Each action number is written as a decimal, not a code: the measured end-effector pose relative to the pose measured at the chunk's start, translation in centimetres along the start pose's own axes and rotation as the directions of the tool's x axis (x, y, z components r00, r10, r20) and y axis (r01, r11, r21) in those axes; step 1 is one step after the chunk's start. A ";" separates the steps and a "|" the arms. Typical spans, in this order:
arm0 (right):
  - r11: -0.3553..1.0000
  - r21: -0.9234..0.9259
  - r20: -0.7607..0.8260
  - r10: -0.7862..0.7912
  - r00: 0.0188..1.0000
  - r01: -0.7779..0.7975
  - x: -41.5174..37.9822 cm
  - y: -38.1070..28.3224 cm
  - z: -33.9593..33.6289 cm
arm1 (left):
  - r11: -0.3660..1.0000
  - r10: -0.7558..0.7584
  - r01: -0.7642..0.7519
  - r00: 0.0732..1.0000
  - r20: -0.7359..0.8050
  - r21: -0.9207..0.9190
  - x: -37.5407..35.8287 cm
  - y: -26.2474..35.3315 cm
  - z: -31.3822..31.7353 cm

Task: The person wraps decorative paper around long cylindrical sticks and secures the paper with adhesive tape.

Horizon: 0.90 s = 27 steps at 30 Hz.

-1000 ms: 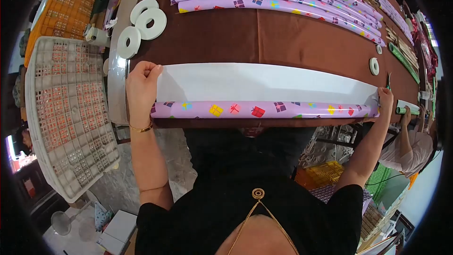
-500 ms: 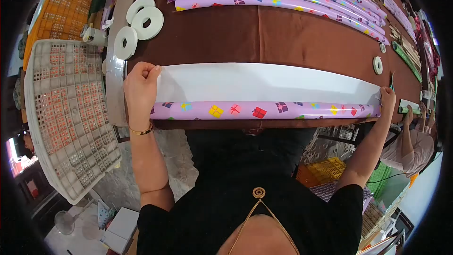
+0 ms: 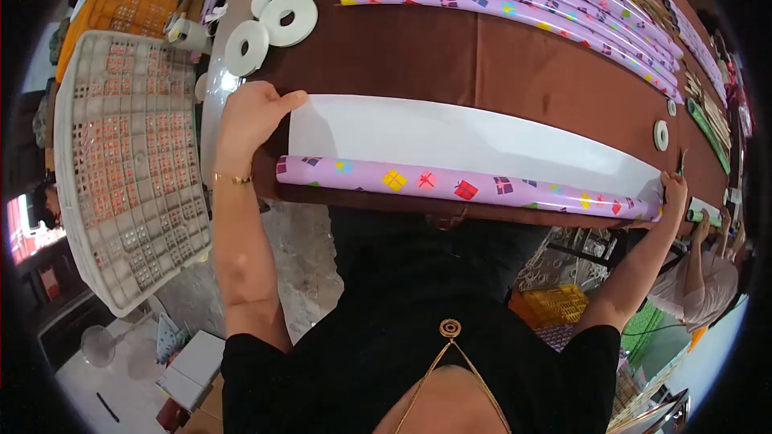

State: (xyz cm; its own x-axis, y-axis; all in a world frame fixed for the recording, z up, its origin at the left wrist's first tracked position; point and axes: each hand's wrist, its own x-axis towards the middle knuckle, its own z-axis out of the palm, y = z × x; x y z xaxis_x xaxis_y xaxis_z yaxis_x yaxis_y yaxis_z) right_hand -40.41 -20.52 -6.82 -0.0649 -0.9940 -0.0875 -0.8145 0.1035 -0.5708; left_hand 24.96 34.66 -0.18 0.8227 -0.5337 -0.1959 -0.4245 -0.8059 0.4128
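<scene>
A partly unrolled roll of lilac wrapping paper (image 3: 434, 181) with colourful gift prints lies along the table's near edge, its white inner side (image 3: 450, 124) facing up. My left hand (image 3: 251, 119) is closed at the far left corner of the sheet. Its thumb reaches out over that corner; the other fingers curl and are partly hidden. At the opposite end, my right hand (image 3: 674, 191) closes on the sheet's right edge, just above the roll's end. Small scissors (image 3: 683, 162) lie beyond it.
Several finished lilac rolls (image 3: 482, 0) lie at the back of the brown-covered table (image 3: 386, 52). White tape rolls (image 3: 288, 18) sit at the left, and a smaller one (image 3: 661, 136) at the right. A plastic crate (image 3: 137, 169) stands left. Another person's hand (image 3: 702, 229) is at far right.
The view has turned, so the table things appear shifted right and tilted. My left thumb has stretched out along the paper's corner, where it was bent before. My right hand keeps its hold.
</scene>
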 end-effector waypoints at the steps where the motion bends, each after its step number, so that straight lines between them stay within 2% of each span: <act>1: 1.000 0.003 0.009 -0.008 1.000 0.008 0.3 0.2 0.0 | 0.998 -0.056 0.056 0.994 0.094 0.005 0.1 0.4 -0.7; 2: 1.000 0.028 0.010 -0.001 1.000 0.001 0.5 0.5 0.0 | 0.994 -0.110 0.109 0.976 0.186 0.013 0.4 0.6 -1.2; 4: 0.997 0.077 0.013 0.014 1.000 -0.014 1.2 1.4 -0.2 | 0.996 -0.082 0.087 0.980 0.181 -0.021 1.0 -0.3 -1.2; 6: 0.998 0.061 0.059 -0.035 0.998 0.031 3.5 3.9 -0.3 | 0.985 -0.167 0.174 0.932 0.321 0.006 1.4 0.1 -1.8; 11: 1.000 0.017 -0.023 -0.003 1.000 0.004 1.9 1.8 0.0 | 0.972 -0.223 0.234 0.895 0.387 0.019 2.0 0.0 -2.4; 12: 1.000 -0.012 -0.068 -0.007 0.998 0.007 1.6 1.7 0.2 | 0.971 -0.230 0.240 0.896 0.380 0.021 2.0 -0.1 -2.5; 16: 0.995 0.100 0.038 -0.027 0.999 0.023 3.5 3.7 0.2 | 0.961 -0.241 0.276 0.882 0.405 -0.027 1.8 -0.2 -2.8; 20: 0.996 0.055 -0.003 -0.063 0.998 0.063 5.0 5.4 0.4 | 0.951 -0.250 0.301 0.884 0.396 -0.071 1.6 -0.4 -3.0; 22: 0.993 0.101 0.020 -0.063 0.998 0.061 3.7 3.8 0.4 | 0.950 -0.251 0.303 0.888 0.385 -0.080 1.7 -0.6 -2.9; 25: 0.997 0.067 0.078 -0.044 0.996 0.039 3.5 3.4 0.4 | 0.937 -0.217 0.308 0.885 0.412 -0.167 1.6 -1.1 -2.9; 27: 0.995 0.083 0.036 -0.051 0.998 0.048 3.2 3.4 0.8 | 0.927 -0.210 0.314 0.887 0.412 -0.204 1.5 -1.5 -2.8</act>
State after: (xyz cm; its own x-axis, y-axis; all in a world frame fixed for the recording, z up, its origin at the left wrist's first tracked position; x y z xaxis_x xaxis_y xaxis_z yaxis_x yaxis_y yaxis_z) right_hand -42.94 -23.34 -9.74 -0.0021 -0.9961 -0.0878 -0.7659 0.0581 -0.6403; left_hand 27.85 35.78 1.44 0.6631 -0.4097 -0.6264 -0.0582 -0.8626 0.5025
